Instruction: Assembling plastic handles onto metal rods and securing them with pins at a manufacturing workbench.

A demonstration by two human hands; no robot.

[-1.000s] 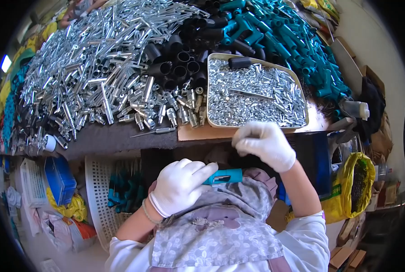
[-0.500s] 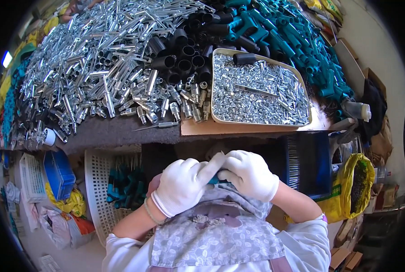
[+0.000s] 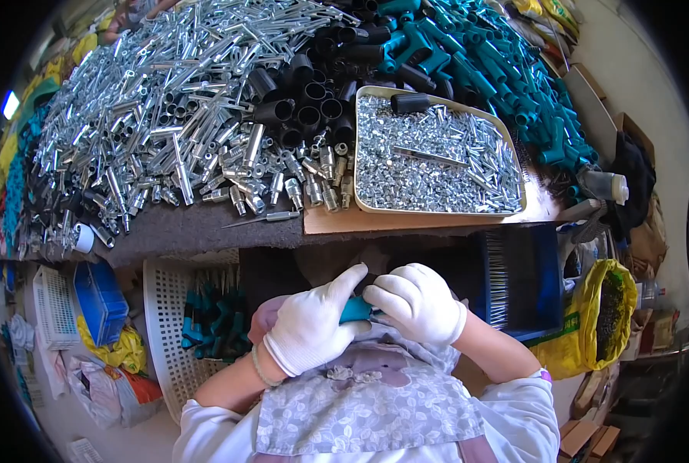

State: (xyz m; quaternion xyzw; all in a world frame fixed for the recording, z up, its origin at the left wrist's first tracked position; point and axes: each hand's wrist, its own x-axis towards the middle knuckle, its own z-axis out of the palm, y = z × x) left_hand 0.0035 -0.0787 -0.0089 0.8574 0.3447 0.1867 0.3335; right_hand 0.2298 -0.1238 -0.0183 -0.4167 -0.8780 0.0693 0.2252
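Observation:
Just beyond my apron, my left hand point(image 3: 311, 320) in a white glove is closed round a teal plastic tool housing point(image 3: 355, 310). Its thumb and forefinger wrap the piece, and only a short stretch of teal shows. My right hand point(image 3: 417, 303), also gloved in white, is curled with its fingertips at the right end of the same housing. A small dark part shows between the two hands, partly covered by the fingers. Most of the housing is hidden by the gloves.
On the bench lie heaped metal tubes point(image 3: 198, 77), black sleeves point(image 3: 308, 117), teal housings point(image 3: 487, 73) and a cream tray point(image 3: 441, 210) of small metal parts. A screwdriver-like tool point(image 3: 263, 219) rests at the edge. Below stand a white basket point(image 3: 167, 332), a blue bin point(image 3: 541, 289) and a yellow sack point(image 3: 618, 339).
My hands have drawn slightly apart and turned. The left thumb and forefinger have opened outward, and more of the teal housing shows between the gloves.

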